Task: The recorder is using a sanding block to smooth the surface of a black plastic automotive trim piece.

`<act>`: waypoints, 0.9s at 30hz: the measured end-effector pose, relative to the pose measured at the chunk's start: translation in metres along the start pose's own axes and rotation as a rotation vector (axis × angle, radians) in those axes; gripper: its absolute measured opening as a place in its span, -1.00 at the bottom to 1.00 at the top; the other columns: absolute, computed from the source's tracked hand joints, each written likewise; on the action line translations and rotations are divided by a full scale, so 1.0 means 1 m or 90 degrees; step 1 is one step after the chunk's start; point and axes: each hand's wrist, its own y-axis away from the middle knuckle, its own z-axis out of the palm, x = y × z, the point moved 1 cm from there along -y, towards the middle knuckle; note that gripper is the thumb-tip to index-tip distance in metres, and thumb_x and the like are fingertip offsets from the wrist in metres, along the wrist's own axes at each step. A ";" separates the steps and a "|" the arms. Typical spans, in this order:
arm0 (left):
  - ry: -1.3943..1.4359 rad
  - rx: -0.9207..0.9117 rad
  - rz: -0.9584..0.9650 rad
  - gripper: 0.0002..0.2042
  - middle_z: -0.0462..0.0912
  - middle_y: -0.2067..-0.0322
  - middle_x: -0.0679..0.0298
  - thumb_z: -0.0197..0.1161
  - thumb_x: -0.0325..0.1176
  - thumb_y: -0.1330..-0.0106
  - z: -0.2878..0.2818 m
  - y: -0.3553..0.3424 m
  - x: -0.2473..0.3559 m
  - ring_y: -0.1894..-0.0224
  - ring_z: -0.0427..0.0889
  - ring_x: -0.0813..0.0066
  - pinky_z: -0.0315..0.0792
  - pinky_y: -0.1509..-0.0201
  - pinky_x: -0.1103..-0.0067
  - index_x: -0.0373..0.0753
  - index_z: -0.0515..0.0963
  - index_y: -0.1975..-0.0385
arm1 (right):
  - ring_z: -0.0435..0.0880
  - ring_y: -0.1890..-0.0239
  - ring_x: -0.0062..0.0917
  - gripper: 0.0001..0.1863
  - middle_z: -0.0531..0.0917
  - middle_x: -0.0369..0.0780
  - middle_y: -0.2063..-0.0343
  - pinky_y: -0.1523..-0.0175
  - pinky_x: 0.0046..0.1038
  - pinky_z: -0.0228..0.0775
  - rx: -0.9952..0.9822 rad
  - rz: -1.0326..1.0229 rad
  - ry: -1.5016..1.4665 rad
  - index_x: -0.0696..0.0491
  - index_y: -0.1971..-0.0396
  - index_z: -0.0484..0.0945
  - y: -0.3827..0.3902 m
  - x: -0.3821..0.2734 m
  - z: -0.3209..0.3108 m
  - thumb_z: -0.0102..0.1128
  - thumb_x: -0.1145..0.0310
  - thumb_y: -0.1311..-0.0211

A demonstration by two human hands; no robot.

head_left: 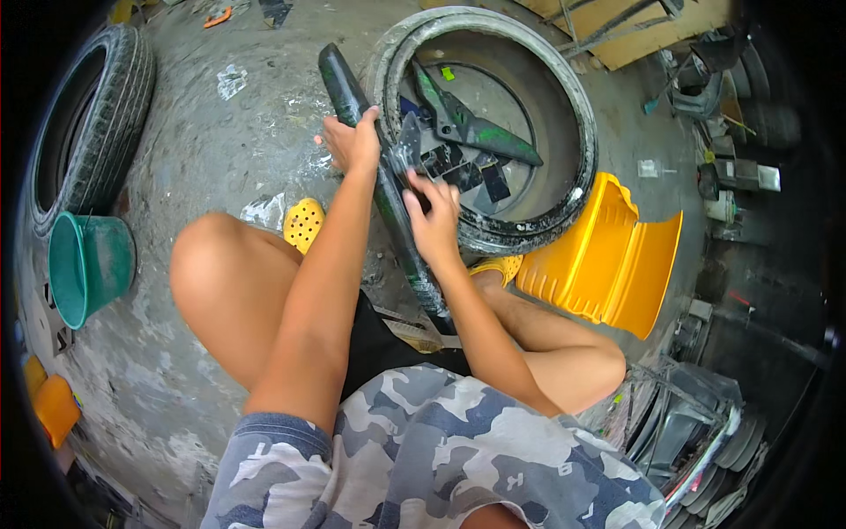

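A long, narrow dark plastic-looking piece point(398, 212) with pale smears slants from my lap toward the tire's left side. My left hand point(354, 144) grips its upper part, with the thumb along the top. Lower down, my right hand point(434, 212) lies against the piece, its fingers bent together at a grey, pointed flat thing point(407, 141) whose kind I cannot make out. Just beyond stands a big, whitish-smeared tire point(577, 106), lying flat. Inside it are a dark angular panel point(480, 130) with green patches and several black flat squares point(445, 161).
A yellow moulded plastic panel point(608, 251) lies right of the tire. At left, another tire point(123, 115) stands near a green bucket point(119, 256). An orange-handled tool point(218, 17) lies far left. Assorted parts point(705, 397) crowd the right side. My yellow clogs point(304, 223) flank the long piece.
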 end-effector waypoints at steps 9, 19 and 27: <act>0.092 0.000 0.031 -0.26 0.38 -0.07 -0.12 0.43 -0.03 0.08 0.013 -0.003 -0.002 -0.17 0.35 -0.07 0.23 -0.25 0.25 -0.42 0.32 -0.02 | 0.41 0.12 -0.25 -0.66 0.55 -0.19 0.28 -0.03 -0.25 0.19 -0.021 -0.019 0.086 -0.09 0.03 0.60 -0.060 -0.012 0.019 0.22 0.31 -0.16; 0.107 0.031 0.052 -0.33 0.46 0.04 -0.14 0.41 0.02 0.04 0.006 0.001 0.004 -0.06 0.44 -0.10 0.29 -0.18 0.23 -0.42 0.38 0.10 | 0.48 0.09 -0.22 -0.67 0.60 -0.17 0.23 -0.03 -0.26 0.27 -0.023 -0.014 0.040 -0.01 0.06 0.61 -0.033 -0.016 0.000 0.22 0.38 -0.12; 0.129 0.038 0.045 -0.37 0.48 0.08 -0.10 0.39 0.03 0.00 -0.004 -0.005 -0.003 -0.02 0.48 -0.02 0.31 -0.14 0.29 -0.41 0.39 0.14 | 0.55 0.15 -0.12 -0.63 0.55 -0.05 0.24 -0.01 -0.23 0.37 -0.021 0.056 -0.027 0.04 -0.02 0.57 0.006 -0.019 -0.005 0.17 0.41 -0.18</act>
